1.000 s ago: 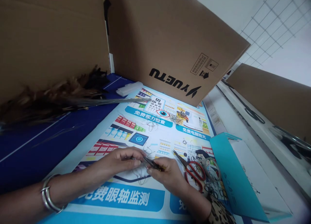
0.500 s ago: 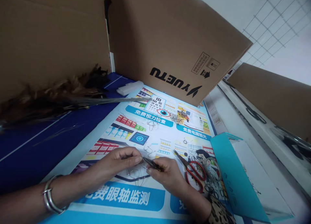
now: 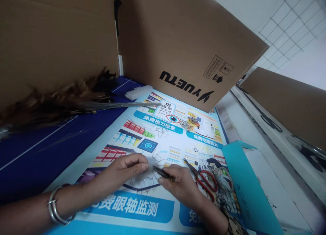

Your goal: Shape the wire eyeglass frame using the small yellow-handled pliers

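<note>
My left hand (image 3: 131, 168) is closed in a pinch over the printed sheet. A tiny thing at its fingertips is too small to make out. Wrapped around the handles of small dark pliers (image 3: 161, 172), my right hand (image 3: 180, 184) points their tapered jaws left. The tips lie a short gap from my left fingers. Thin wire bits (image 3: 144, 186) are scattered on the sheet under both hands. Right of my right hand lie red-handled scissors (image 3: 206, 180), partly over a heap of small rings and wire pieces (image 3: 226, 202). A coil of wire (image 3: 225, 181) rests beside them.
An upright teal box (image 3: 251, 185) with a white inside borders the right. Cardboard panels (image 3: 178, 34) wall off the back and left. Brown feathers (image 3: 63, 95) and a bundle of long thin wires (image 3: 127, 105) lie on the blue cloth (image 3: 84, 139) and sheet.
My right hand has drawn the pliers slightly right, away from my left fingertips. My left hand keeps its pinch. The whole view has shifted a little.
</note>
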A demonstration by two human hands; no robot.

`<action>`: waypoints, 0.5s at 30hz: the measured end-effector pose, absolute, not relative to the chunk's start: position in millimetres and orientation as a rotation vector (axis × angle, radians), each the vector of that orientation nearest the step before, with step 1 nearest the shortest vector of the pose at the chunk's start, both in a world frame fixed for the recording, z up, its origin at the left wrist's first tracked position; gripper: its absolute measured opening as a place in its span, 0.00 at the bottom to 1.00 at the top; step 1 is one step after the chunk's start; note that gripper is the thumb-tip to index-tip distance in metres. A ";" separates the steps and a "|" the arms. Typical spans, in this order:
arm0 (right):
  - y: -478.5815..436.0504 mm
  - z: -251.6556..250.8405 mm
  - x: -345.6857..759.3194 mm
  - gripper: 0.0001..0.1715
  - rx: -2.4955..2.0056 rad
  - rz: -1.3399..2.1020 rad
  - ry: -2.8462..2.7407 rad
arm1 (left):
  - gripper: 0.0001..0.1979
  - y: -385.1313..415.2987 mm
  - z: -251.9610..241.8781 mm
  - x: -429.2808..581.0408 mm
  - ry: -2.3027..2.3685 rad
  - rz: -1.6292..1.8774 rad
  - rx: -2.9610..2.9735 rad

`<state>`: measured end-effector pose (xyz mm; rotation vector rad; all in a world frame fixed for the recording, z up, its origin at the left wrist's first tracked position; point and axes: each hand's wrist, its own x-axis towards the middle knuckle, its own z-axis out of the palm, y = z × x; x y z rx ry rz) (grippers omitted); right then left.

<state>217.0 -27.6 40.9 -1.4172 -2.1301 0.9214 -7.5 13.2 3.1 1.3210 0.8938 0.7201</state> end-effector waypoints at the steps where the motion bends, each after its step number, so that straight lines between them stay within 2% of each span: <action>1: -28.1 41.7 217.2 0.15 -1.422 0.902 -2.155 | 0.12 13.1 3.1 -7.7 0.891 0.723 1.337; 7: -31.0 41.4 214.6 0.11 -1.518 0.785 -2.301 | 0.12 11.5 2.4 -8.6 0.872 0.763 1.452; 15: -30.1 39.9 212.4 0.09 -1.590 0.807 -2.332 | 0.10 10.9 2.6 -7.3 0.867 0.777 1.512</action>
